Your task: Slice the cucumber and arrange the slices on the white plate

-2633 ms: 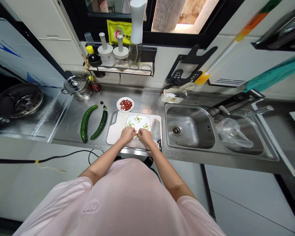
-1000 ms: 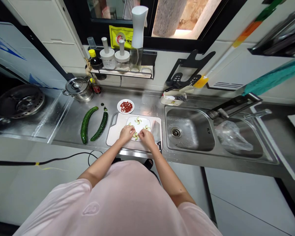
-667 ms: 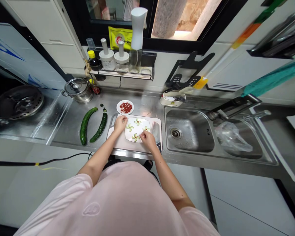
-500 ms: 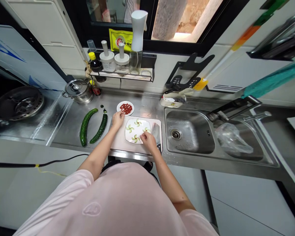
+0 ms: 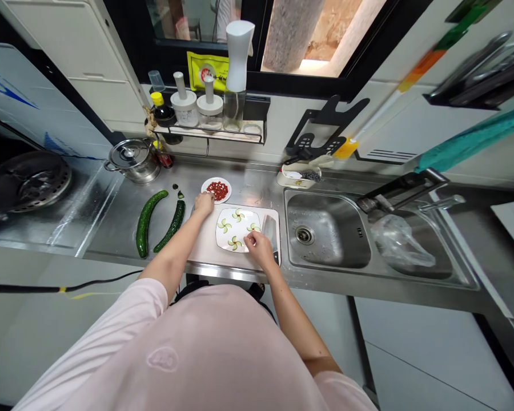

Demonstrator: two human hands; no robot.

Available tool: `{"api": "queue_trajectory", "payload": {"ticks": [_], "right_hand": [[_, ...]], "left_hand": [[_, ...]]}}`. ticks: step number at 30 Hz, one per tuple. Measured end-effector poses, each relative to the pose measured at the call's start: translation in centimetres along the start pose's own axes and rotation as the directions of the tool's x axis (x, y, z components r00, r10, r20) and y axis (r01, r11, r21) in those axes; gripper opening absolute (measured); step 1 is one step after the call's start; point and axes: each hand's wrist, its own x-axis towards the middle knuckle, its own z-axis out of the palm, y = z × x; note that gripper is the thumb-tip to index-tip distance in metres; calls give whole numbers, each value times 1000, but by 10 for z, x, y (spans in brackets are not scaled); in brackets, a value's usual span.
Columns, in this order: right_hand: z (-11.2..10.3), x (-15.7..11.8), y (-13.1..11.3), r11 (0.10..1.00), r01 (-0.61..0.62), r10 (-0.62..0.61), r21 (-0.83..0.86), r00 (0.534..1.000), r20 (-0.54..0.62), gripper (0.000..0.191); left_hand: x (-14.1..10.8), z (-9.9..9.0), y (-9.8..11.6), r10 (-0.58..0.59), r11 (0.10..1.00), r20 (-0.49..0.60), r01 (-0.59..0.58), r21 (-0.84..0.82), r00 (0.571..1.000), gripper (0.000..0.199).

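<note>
My left hand (image 5: 204, 202) is closed at the near-left rim of a small round plate (image 5: 228, 192), its fingertips partly hidden. On that plate lies a heap of small red pieces (image 5: 217, 191). My right hand (image 5: 258, 248) is in a pinch over the right edge of a squarish white plate (image 5: 239, 230); whatever may be between its fingertips is too small to make out. Several green slice pinwheels (image 5: 234, 244) decorate this plate, some with red at the centre. Beneath it is a pale cutting board (image 5: 203, 251), with a knife (image 5: 270, 229) lying at its right side.
Two cucumbers (image 5: 148, 224), one with its end cut off, lie on the steel counter to the left. Behind them stands a lidded pot (image 5: 134, 162). A sink (image 5: 329, 234) is on the right, below a wall shelf (image 5: 214, 131) of jars further left.
My left hand has shifted slightly at the rim of the small plate. My right hand stays pinched over the squarish plate. The whole view has moved a little.
</note>
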Motion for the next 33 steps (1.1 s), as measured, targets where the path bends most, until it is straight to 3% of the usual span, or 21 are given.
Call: {"api": "queue_trajectory", "payload": {"ticks": [8, 26, 33], "right_hand": [[-3, -4, 5, 999, 8, -6, 49, 998, -57, 16], [-4, -4, 4, 999, -13, 16, 51, 998, -60, 16], [-5, -7, 3, 998, -19, 22, 57, 998, -53, 16]], "left_hand": [[11, -4, 1, 5, 997, 92, -12, 77, 996, 30], [28, 2, 6, -77, 997, 135, 77, 4, 988, 22], [23, -3, 10, -47, 999, 147, 47, 4, 988, 25]]}}
